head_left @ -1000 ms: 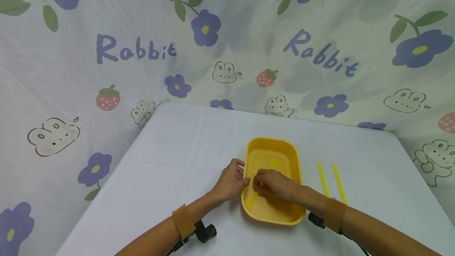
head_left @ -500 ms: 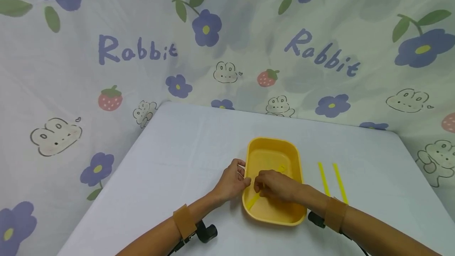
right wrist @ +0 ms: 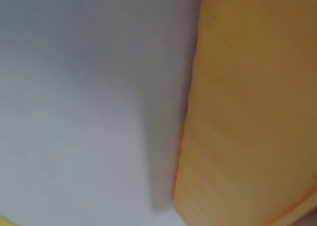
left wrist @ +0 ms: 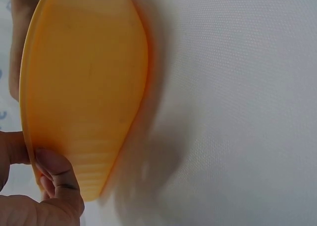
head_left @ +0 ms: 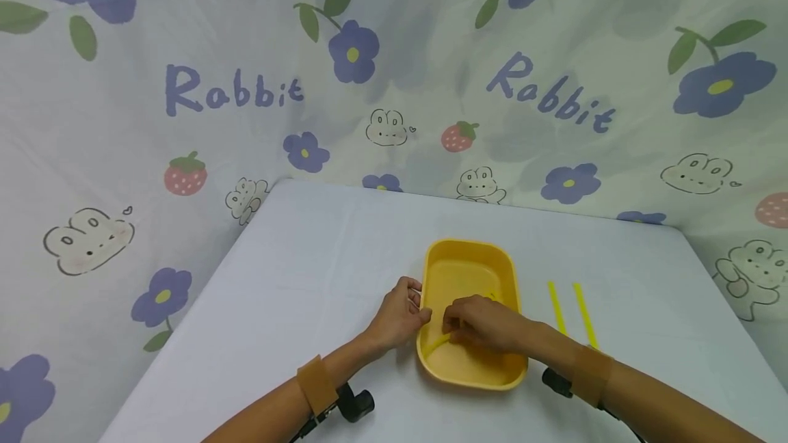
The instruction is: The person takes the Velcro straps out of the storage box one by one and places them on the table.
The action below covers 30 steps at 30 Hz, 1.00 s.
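Observation:
A yellow plastic tub (head_left: pixel 462 275) with rounded corners stands on the white table. My left hand (head_left: pixel 397 313) grips its left rim; in the left wrist view, fingertips (left wrist: pixel 54 164) press the outer wall (left wrist: pixel 89 77) while another digit goes over the rim. Inside the tub, the fingers of my right hand (head_left: pixel 483 322) are curled downward around a thin yellow strip (head_left: pixel 436 344). One end of the strip curves out toward the tub's near left corner, and a bit of its other end shows beyond the knuckles. The middle of the strip is hidden under the hand.
Two more yellow strips, a left one (head_left: pixel 557 306) and a right one (head_left: pixel 585 313), lie side by side right of the tub, partly covered by my right forearm. A patterned cloth (head_left: pixel 394 74) with flowers and rabbits hangs behind the table (head_left: pixel 345 245).
The strip's far end has swung right and toward me, mostly behind my right hand, and its near end now bends more. My right hand has shifted slightly right; the left keeps its grip.

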### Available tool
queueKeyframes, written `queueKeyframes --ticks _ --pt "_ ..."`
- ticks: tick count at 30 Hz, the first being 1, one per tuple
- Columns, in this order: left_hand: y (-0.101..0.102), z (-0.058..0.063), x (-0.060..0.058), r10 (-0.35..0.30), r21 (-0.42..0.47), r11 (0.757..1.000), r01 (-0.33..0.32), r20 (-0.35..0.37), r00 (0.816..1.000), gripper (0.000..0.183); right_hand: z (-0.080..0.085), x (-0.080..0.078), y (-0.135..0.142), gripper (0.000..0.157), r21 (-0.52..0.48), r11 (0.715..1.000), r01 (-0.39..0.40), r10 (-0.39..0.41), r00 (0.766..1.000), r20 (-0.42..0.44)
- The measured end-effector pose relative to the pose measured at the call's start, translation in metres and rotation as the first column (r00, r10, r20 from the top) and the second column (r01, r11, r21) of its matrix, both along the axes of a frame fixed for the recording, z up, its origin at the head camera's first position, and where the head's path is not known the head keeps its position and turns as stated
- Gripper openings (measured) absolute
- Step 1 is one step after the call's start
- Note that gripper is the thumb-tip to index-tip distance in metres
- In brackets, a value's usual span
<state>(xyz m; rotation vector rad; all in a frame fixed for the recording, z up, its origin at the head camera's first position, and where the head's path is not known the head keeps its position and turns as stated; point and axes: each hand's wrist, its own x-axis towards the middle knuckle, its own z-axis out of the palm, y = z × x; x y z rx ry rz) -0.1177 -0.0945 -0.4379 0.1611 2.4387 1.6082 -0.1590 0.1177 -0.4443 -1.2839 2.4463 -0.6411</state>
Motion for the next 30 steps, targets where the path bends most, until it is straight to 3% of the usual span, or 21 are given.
queueKeyframes --ticks 9,15,21,30 --pt "0.000 0.000 -0.002 0.006 0.011 1.000 -0.006 -0.013 1.000 0.041 0.019 0.004 0.010 0.006 -0.006 0.998 0.061 -0.061 0.994 -0.096" --pt "0.001 0.002 -0.002 0.006 0.021 1.000 -0.006 0.000 1.000 0.041 0.031 0.004 0.015 0.002 -0.153 0.983 0.105 -0.110 0.994 -0.023" --pt "0.000 0.002 -0.001 0.000 0.015 1.000 0.000 0.006 1.000 0.042 0.042 0.004 0.018 0.006 -0.270 0.938 0.219 -0.213 0.976 0.052" --pt "0.001 0.002 -0.001 0.006 0.014 1.000 -0.006 0.007 1.000 0.041 0.048 0.003 0.023 0.006 -0.412 0.833 0.370 -0.366 0.926 0.092"
